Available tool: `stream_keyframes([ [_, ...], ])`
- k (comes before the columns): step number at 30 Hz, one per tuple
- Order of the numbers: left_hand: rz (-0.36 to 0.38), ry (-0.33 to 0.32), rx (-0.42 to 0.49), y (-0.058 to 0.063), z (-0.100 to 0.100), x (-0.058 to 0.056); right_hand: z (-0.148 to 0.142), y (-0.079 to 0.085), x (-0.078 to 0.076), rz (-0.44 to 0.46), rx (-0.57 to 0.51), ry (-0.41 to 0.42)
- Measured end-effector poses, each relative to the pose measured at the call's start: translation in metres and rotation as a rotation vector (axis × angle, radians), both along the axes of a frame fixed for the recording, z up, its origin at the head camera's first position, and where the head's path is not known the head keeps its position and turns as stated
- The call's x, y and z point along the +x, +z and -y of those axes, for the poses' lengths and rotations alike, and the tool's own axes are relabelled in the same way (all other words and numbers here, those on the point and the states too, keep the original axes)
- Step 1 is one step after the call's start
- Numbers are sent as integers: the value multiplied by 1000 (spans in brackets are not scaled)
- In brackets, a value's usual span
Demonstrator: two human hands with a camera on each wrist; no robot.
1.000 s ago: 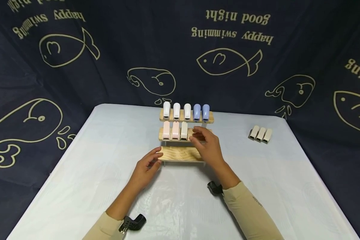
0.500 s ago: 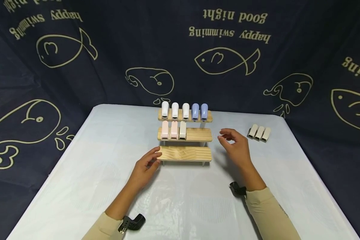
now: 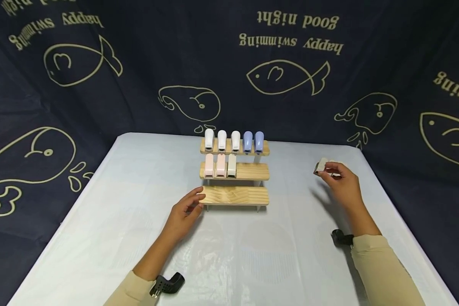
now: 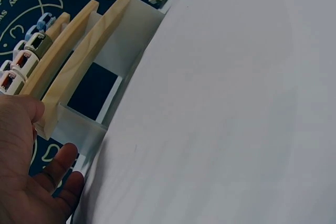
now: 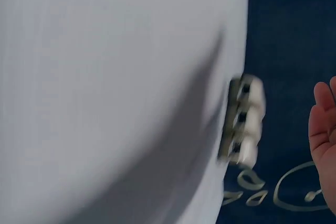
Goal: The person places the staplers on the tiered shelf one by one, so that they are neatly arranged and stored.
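Note:
A three-tier wooden display rack (image 3: pixel 235 195) stands at the table's middle. Its top tier carries white staplers (image 3: pixel 222 140) and blue staplers (image 3: pixel 247 141). On the middle tier sit two pink staplers (image 3: pixel 220 165) and one off-white stapler (image 3: pixel 231 165). My left hand (image 3: pixel 183 216) rests at the left end of the lowest tier, its fingers loosely bent; the left wrist view shows the fingers (image 4: pixel 65 158) beside the rack's clear leg. Above a row of three off-white staplers (image 5: pixel 247 121) hovers my right hand (image 3: pixel 343 182), which partly hides them in the head view. The right wrist view shows a gap between hand and staplers.
A white-covered table (image 3: pixel 145 170) lies under everything. Behind it hangs a dark blue cloth (image 3: pixel 137 102) with fish and whale drawings. Black wrist cameras (image 3: pixel 169 284) are strapped to both forearms.
My right hand has moved from the right part of the middle tier across to the three off-white staplers on the right. The left hand stays at the rack's end.

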State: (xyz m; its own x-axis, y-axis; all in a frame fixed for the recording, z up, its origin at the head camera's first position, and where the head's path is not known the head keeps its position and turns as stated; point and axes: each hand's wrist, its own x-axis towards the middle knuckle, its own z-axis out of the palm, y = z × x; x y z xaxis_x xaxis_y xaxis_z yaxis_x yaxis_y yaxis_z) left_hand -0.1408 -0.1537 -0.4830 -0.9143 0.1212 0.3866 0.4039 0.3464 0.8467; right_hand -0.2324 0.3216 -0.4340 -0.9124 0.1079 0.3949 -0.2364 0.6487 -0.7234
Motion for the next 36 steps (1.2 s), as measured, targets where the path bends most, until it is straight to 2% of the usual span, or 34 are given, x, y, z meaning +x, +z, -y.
stream_keyframes([
  [6,-27,17,-8,1,-2,0,-33,-4,-8,58,137,-36],
  [9,-31,24,-8,1,-3,0,-45,-4,-13,88,210,-31],
  [14,-26,27,-7,0,-2,-1,-60,-4,-22,166,266,-1],
  [23,-41,-4,24,-3,0,-1,-76,-11,-40,368,272,35],
  [24,-40,-3,22,1,-1,1,-77,-13,-41,378,271,37],
  [26,-35,-6,25,1,0,0,-78,-16,-44,394,265,30],
  [30,-39,-2,19,0,0,-2,-78,-21,-47,417,235,10],
  [31,-40,-2,20,-3,0,-4,-77,-22,-48,425,229,4],
  [34,-53,7,15,2,-3,-1,-76,-25,-49,432,217,4],
  [36,-54,6,17,11,-5,3,-76,-27,-50,430,213,4],
])
